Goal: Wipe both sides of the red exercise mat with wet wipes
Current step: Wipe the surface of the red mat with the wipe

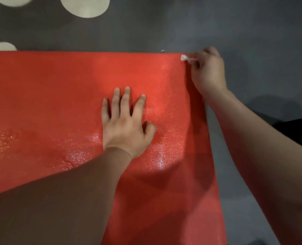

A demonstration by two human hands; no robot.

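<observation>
The red exercise mat (58,96) lies flat on a grey floor and fills most of the view, its textured surface shining wet in patches. My left hand (125,122) presses flat on the mat near its middle, fingers straight and spread. My right hand (207,71) is at the mat's far right corner, its fingers curled around a small white wet wipe (184,57). Only a tip of the wipe shows, touching the mat's corner edge.
Grey floor (261,41) surrounds the mat at the top and right. Pale round spots (85,6) mark the floor at the upper left. A dark object (298,128) sits at the right edge behind my right forearm.
</observation>
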